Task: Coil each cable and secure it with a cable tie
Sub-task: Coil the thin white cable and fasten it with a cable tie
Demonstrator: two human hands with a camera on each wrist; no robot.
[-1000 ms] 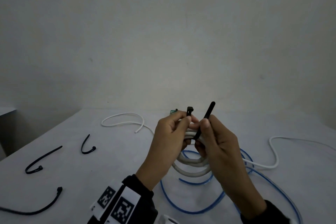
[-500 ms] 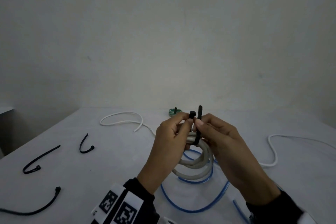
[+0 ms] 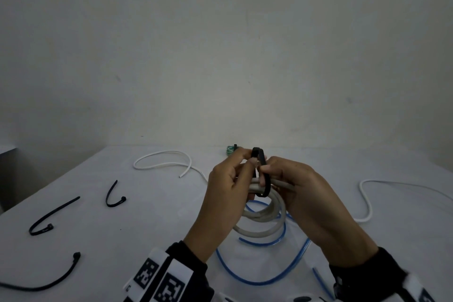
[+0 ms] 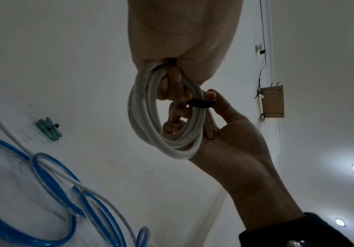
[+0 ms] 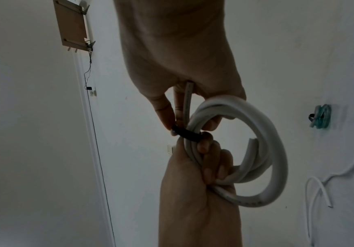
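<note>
A grey-white cable coil [image 3: 266,218] hangs in the air between both hands. My left hand [image 3: 247,160] curls its lower fingers round the coil [image 5: 256,133], while thumb and forefinger pinch the head of a black cable tie [image 3: 266,179]. My right hand [image 3: 266,168] pinches the tie's strap, which is bent over to the head. The tie [image 4: 200,103] wraps the bundled strands [image 4: 165,117] as a loose loop. In the right wrist view the tie [image 5: 186,132] sits between the right hand [image 5: 172,123] and the left hand [image 5: 205,150]. Whether the tail has entered the head is hidden.
A blue cable [image 3: 257,282] and a thin white cable [image 3: 166,162] lie loose on the white table [image 3: 147,228]. Three spare black ties [image 3: 52,216] lie at the left. A small green coil [image 3: 231,149], tied, sits at the far edge by the wall.
The tie's tail stood up straight from my right fingers. It has been bent over toward the head pinched in my left hand, forming a loop round the coil. Both hands drew closer.
</note>
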